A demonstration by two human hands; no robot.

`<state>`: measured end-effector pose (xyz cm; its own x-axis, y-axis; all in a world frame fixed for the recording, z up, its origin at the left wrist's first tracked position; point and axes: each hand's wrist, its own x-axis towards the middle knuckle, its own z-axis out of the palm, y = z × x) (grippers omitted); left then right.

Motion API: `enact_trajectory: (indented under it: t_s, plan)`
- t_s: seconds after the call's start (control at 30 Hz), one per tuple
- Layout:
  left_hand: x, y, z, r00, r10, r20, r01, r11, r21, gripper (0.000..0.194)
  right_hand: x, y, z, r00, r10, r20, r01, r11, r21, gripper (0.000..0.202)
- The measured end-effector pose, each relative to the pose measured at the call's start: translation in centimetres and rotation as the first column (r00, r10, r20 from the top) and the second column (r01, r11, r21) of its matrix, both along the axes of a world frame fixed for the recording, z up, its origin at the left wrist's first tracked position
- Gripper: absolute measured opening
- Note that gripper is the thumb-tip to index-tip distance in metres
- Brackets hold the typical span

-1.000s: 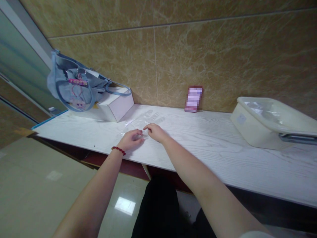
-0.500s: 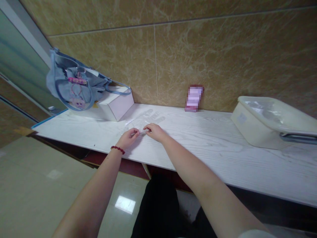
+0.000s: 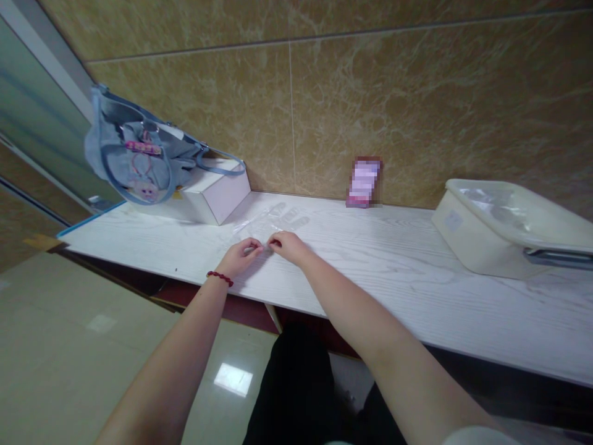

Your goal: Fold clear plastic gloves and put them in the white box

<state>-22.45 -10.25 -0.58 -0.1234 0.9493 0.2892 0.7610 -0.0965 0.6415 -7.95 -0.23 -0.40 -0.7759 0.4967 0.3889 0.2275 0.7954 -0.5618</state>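
Observation:
A thin, see-through plastic glove (image 3: 291,216) lies flat on the white wood-grain counter (image 3: 380,259), its fingers pointing toward the wall. My left hand (image 3: 241,254), with a dark red bracelet at the wrist, pinches the near edge of the glove between thumb and forefinger. Close beside it on the right, my right hand (image 3: 288,246) pinches the same edge, its fingers curled. The fingertips of both hands nearly meet. The clear film between them is hard to make out.
A blue denim bag (image 3: 134,148) rests on a white box (image 3: 208,198) at the left. Against the tiled wall leans a phone (image 3: 364,182), its screen blurred. A cream plastic bin (image 3: 482,241) stands at the right, with clear plastic inside and a dark grey handle-like part (image 3: 556,257) at its front.
Both hands stay at the glove's near edge, with only slight finger movement. The fingertips have shifted a little. The glove lies in nearly the same place.

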Motion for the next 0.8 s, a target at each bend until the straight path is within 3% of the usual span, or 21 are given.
enact_trajectory:
  t_s: [0.2,0.37,0.57,0.8]
  plan:
    - [-0.03,0.01,-0.28,0.993,0.058,-0.103,-0.050,0.996,0.077,0.034,-0.01,0.38,-0.35,0.996,-0.077,-0.032,0.073,0.992,-0.104,0.010]
    - [0.15,-0.07,-0.29,0.966,0.160,-0.204,-0.141,0.984,0.105,0.025,0.16,0.62,-0.55,0.993,-0.104,-0.061,0.093,0.981,-0.171,0.007]
    - [0.13,-0.20,-0.38,0.961,0.235,-0.149,-0.228,0.972,0.065,0.025,0.31,0.57,-0.34,0.987,-0.151,-0.057,0.136,0.968,-0.211,0.008]
    - [0.12,-0.15,-0.47,0.959,0.253,-0.127,-0.246,0.967,0.073,0.022,0.32,0.62,-0.32,0.984,-0.170,-0.059,0.154,0.965,-0.213,0.012]
